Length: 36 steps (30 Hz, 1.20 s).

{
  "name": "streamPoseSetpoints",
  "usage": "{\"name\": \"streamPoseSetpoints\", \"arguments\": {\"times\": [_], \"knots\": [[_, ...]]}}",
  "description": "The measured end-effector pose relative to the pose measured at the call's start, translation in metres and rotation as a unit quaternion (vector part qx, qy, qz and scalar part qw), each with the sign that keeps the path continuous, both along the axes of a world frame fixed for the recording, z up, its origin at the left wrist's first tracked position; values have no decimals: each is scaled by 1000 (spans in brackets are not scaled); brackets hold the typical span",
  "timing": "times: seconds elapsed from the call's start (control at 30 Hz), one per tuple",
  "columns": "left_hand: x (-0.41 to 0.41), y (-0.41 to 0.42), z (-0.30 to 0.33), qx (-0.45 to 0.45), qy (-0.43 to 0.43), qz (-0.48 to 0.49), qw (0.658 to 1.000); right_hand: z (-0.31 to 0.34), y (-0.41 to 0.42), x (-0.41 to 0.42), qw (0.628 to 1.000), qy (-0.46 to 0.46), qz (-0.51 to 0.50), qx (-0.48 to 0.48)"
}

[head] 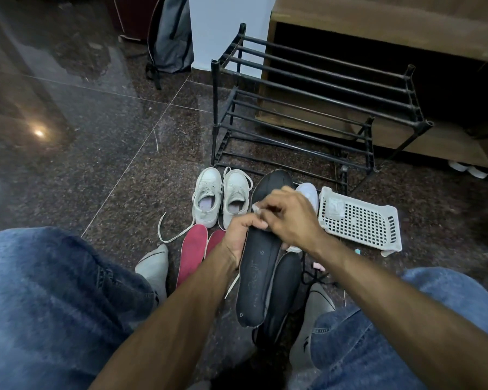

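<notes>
A long black insole [258, 274] is held up over the floor between my knees. My left hand [238, 235] grips its left edge near the middle. My right hand [289, 218] lies across its upper part, fingers curled and pinching a small white wad [256, 209] against the insole. A second black insole [283, 288] lies just under and to the right of the first one. Part of a white shoe [307, 192] shows behind my right hand.
A pair of white sneakers [221, 197] with loose laces stands ahead, two red insoles [193, 251] beside them. A white perforated basket [361, 220] lies at right. A black metal shoe rack [316, 108] stands beyond, a grey backpack [171, 35] by the wall.
</notes>
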<state>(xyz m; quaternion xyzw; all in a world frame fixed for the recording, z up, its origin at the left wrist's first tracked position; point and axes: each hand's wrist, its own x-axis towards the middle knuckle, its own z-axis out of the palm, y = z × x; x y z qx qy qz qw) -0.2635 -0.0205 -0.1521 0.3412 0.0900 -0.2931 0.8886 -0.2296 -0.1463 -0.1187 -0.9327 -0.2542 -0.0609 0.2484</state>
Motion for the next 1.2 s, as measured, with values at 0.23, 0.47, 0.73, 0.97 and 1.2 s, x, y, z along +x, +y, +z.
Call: {"name": "streamPoseSetpoints", "arguments": {"times": [0.23,0.47,0.73,0.97,1.2], "knots": [[-13,-4,-10,29,11,-64,997,12,-2,28,994,-33,-73,-78],[-10,-4,-13,-12,16,-46,999,11,-3,6,999,-6,36,-37],[-7,-1,-18,-23,22,-24,999,5,-17,28,997,-25,-68,-12],[-3,-1,-24,-33,26,1,999,-2,-14,22,993,-67,-59,-82],[4,5,-28,-53,71,119,989,-16,1,-16,995,-5,-6,-100]]}}
